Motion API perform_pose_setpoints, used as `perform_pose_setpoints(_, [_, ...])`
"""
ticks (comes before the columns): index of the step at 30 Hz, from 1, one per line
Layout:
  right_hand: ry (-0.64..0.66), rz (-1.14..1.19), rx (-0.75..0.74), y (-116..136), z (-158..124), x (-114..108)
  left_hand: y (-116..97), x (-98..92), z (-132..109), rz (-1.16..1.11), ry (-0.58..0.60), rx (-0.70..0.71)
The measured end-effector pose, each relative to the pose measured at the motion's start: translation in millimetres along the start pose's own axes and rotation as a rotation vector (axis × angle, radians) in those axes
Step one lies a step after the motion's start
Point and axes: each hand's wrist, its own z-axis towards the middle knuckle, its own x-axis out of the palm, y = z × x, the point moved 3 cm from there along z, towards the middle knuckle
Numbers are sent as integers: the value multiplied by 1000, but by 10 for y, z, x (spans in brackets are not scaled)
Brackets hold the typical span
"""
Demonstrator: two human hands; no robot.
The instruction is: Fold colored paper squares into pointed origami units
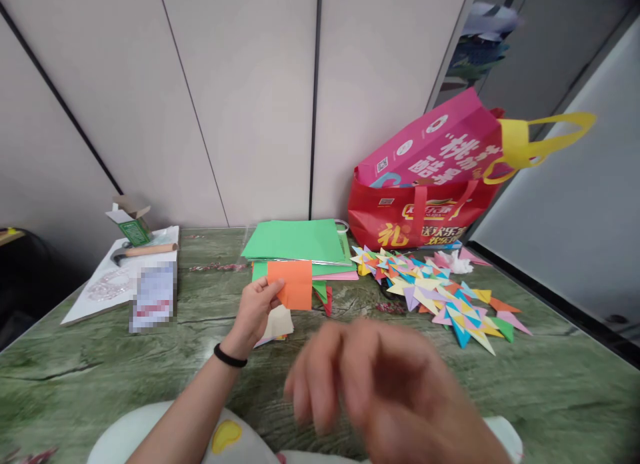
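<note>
Your left hand has an orange square of paper pinched by its side, with the thumb on top and the fingers tucked behind. The orange square is up on your side of the big green paper, in front of its near edge. A black band goes round your left wrist.

Your right hand is close to you, much nearer than the green paper and a bit to its right. Its fingers are bent, but it is too blurry, so I cannot tell how far open it is or if it has hold of anything.

Nearer you than the green paper, by your left hand, lies some small cream paper. Bits of green and red folded paper sit just in front of the green paper too.

To the right of the green paper is a heap of pointy, bright paper shapes. Behind that heap, also right of the green paper, stands a red bag with a pink bag poking out.

Well to the left of the green paper, a white board lies on the table. A hammer and a little green box are on it.
</note>
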Motion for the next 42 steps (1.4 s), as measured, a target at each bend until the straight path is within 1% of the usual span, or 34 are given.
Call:
perform_pose_setpoints(1, [-54,-44,-18,-13,169,-2,-8,5,-8,11,4,4])
perform_pose_setpoints(3, [-214,-192,-106,-129,423,-69,-16,12,-19,60,16,11])
perform_pose_setpoints(5, [-319,-384,-134,-357,562,-189,-7,22,-25,114,61,5])
perform_pose_setpoints(7, [-328,-537,-117,-613,628,-326,16,34,-28,158,128,-19])
perform_pose_setpoints(8, [-330,-574,-103,-724,644,-395,27,38,-29,175,158,-30])
perform_pose_setpoints(10, [-346,-581,-49,-895,657,-512,39,40,-32,219,195,-29])
perform_pose_setpoints(13, [-378,-525,38,-1024,659,-596,35,51,-45,300,234,-16])
perform_pose_setpoints(16, [-351,-445,122,-1093,654,-598,35,96,-84,365,322,-57])
perform_pose_setpoints(19, [-309,-472,143,-1137,653,-592,27,141,-124,393,383,-81])
perform_pose_setpoints(24, [-337,-516,103,-1140,652,-615,25,136,-111,348,328,-67])
perform_pose_setpoints(28, [-385,-528,58,-1104,648,-623,58,110,-73,344,324,-52])
perform_pose_setpoints(30, [-389,-555,22,-1083,649,-619,72,93,-60,355,305,-49])
perform_pose_setpoints(32, [-359,-597,-11,-1063,652,-599,78,81,-52,349,283,-43])
perform_pose_setpoints(35, [-260,-645,-33,-1046,658,-543,75,78,-43,333,274,-20])
perform_pose_setpoints(37, [-187,-659,-38,-1049,661,-501,66,82,-37,357,276,14])
perform_pose_setpoints(39, [-162,-648,-23,-1069,663,-483,55,82,-32,411,272,55])
perform_pose_setpoints(40, [-180,-629,-5,-1085,664,-490,51,82,-31,440,269,73])
perform_pose_setpoints(42, [-268,-554,56,-1124,665,-531,45,78,-31,497,261,100])
